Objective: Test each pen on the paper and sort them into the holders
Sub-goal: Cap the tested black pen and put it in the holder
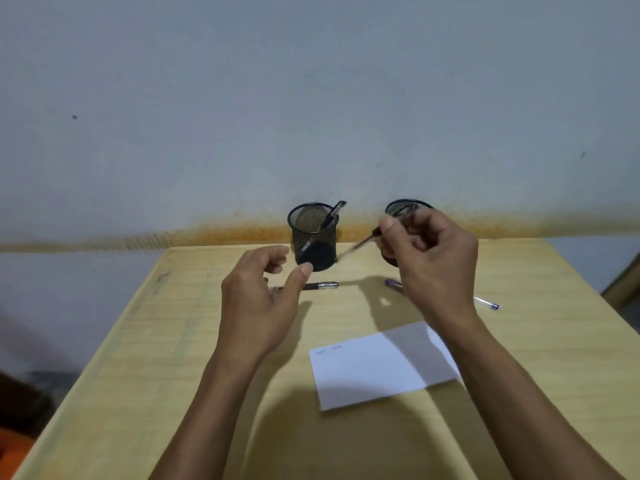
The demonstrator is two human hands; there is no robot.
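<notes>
Pale wooden table [180, 341] against a grey wall [242, 98]. Two mesh holders [313, 237] at twelve o'clock, four pens, one paper [381, 365]. Right hand [429, 258] pinches a pen [360, 244]; left hand [259, 306] curls loosely, empty.

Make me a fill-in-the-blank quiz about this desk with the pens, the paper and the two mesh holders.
1. The right hand holds a ____.
2. The left mesh holder contains ____ pen.
3. The left hand holds ____.
4. The white paper lies on the wooden ____.

Missing words: pen; one; nothing; table
</notes>
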